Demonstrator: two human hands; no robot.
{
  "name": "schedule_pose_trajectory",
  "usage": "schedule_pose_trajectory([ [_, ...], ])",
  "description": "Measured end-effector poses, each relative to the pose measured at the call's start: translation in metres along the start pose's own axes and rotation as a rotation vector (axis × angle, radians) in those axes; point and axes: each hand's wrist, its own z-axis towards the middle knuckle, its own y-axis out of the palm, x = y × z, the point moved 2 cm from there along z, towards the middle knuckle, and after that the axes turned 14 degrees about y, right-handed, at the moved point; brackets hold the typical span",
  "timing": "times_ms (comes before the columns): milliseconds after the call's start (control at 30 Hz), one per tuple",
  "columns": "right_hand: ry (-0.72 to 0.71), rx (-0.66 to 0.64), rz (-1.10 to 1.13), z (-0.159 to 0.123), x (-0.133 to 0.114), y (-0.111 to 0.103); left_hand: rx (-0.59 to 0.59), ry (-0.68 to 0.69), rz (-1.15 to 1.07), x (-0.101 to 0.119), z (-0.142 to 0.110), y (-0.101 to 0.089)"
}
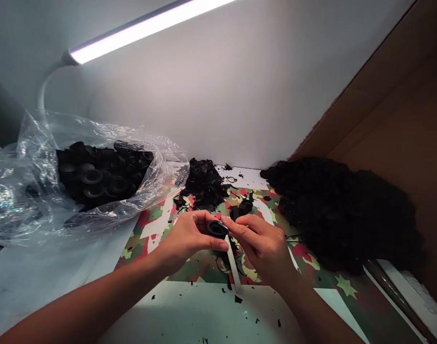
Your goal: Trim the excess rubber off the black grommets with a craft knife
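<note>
A round black ring [217, 228] sits between the left grip [198, 232] and the right grip [264, 239], above a camouflage-patterned sheet [197, 268]. Left of both, a clear plastic bag [37, 200] holds ribbed black tubes [103, 174]; beyond lies a shredded black pile [204, 184]; right, a larger black heap [340, 210] beside a brown cardboard panel [386, 105].

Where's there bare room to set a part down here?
Best: the pale tabletop at left, between plastic bag and left forearm. The white front strip between forearms has room, but black flecks dot it. Crowded: back centre, scrap heap; right, large black pile; around both hands.
</note>
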Motion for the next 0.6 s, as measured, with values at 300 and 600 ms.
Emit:
schedule_pose_trajectory([
  [300,-0.012,-0.002,-0.01,0.0001,0.0009,-0.0024,-0.032,-0.027,-0.001,0.0032,0.0005,0.0005],
  [600,0.432,-0.054,0.368,0.0018,0.0061,0.0007,-0.064,-0.028,-0.037,0.0051,0.0017,0.0019],
])
